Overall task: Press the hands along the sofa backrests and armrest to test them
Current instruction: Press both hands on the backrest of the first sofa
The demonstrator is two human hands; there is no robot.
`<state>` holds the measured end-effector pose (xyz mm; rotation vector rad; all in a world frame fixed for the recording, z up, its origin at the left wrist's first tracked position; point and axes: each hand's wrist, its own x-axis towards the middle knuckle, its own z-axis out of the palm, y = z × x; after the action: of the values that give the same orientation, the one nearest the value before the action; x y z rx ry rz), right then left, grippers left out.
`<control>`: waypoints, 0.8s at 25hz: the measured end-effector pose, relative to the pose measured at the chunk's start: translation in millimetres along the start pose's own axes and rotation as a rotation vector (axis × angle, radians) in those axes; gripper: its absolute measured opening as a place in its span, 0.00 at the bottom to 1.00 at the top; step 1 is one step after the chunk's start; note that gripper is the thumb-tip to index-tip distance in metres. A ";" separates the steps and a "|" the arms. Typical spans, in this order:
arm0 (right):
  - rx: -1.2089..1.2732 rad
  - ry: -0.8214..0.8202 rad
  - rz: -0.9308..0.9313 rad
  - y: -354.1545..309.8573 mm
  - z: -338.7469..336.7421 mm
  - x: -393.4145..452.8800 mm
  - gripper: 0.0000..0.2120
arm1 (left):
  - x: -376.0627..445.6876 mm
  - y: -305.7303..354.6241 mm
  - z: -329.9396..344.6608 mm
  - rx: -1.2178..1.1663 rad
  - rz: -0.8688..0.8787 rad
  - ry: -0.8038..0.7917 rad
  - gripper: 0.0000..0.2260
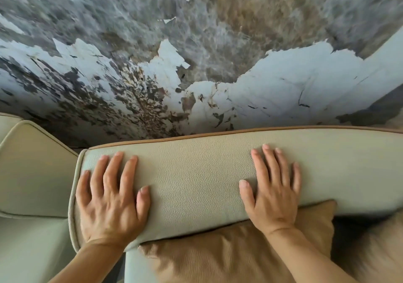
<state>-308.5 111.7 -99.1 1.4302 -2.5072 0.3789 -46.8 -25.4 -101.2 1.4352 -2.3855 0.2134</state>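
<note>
A cream leather sofa backrest (196, 178) with tan piping along its back edge stretches across the middle of the view. My left hand (111, 202) lies flat on its left end, fingers spread, palm down. My right hand (272, 191) lies flat on the same backrest further right, fingers spread and pointing toward the wall. Both hands hold nothing. To the left, a second cream backrest section (32, 173) stands beside the first, with a narrow gap between them.
A tan leather cushion (239, 250) leans against the backrest under my right wrist. A furry brown throw (375, 250) lies at the lower right. Right behind the sofa is a wall (196, 64) with a grey, white and brown marbled pattern.
</note>
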 end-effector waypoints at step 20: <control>-0.074 0.178 0.063 4.2 36.3 62.7 0.30 | 83.6 9.4 36.7 -0.011 0.062 0.098 0.26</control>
<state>-345.9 51.1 -113.4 1.2350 -2.4018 0.4016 -98.6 -101.0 -104.0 1.3159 -2.3499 0.2792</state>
